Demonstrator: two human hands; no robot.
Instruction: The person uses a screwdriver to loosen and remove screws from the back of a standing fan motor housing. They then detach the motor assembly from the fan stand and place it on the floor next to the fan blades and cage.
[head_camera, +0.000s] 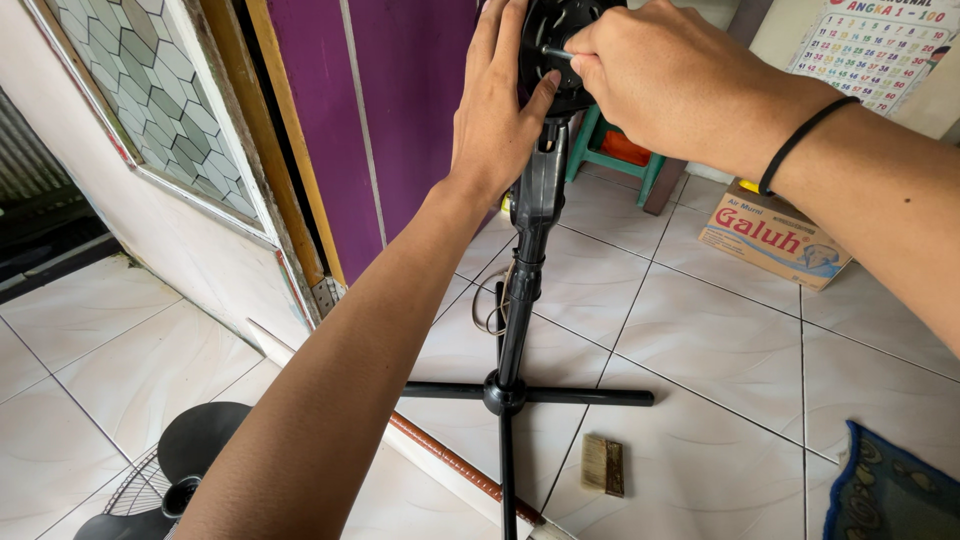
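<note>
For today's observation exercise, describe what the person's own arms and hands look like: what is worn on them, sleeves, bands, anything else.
Both forearms are bare, with no sleeves in view. The right hand has a thin black elastic band around its wrist. The left hand wears nothing: no glove, ring, watch or band shows. Neither hand is gloved.

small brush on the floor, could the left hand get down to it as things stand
Probably not at once: the left hand is pressed against the fan's motor head, high above the brush; the floor around the brush looks bare.
</note>
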